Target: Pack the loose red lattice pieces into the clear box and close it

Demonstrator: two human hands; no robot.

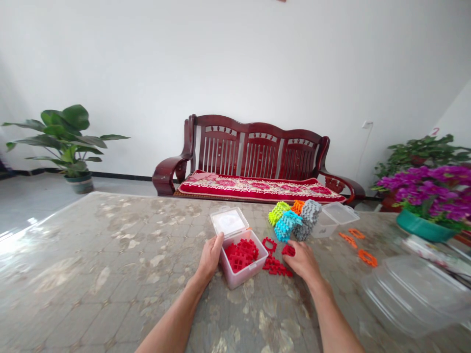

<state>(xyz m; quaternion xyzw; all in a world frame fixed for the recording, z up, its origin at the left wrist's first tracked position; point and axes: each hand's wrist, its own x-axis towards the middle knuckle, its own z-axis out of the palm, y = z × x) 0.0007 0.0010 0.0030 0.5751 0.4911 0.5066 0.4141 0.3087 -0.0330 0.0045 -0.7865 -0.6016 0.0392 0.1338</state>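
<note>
Room: a white-walled room holds a leafy potted plant (pixel 62 142) at the left and a dark red wooden bench (pixel 257 152) with a floral cushion (pixel 257 189) behind the table.

Table: a mottled stone-pattern tabletop (pixel 110 245) fills the foreground.

Left hand: the left hand (pixel 210 257) presses against the near corner of a clear plastic box (pixel 245 274); whether it grips firmly cannot be told.

Box: its hinged lid (pixel 230 221) stands open. It looks light and thin-walled, best held by the rim.

Red pieces: red lattice pieces (pixel 241 252) fill the box, and loose ones (pixel 275 267) lie just to its right. They look light and stiff, easily taken by an outer edge.

Right hand: the right hand (pixel 301 260) is curled, its fingers (pixel 290 255) touching a red piece (pixel 289 250); closure cannot be told.

Beyond: lime (pixel 278 212), blue (pixel 286 225), orange (pixel 298 207) and grey (pixel 308 215) stacks stand beside a clear tub (pixel 327 220).

Far right: orange pieces (pixel 368 257), purple flowers (pixel 430 189) and a clear lid (pixel 412 294).
</note>
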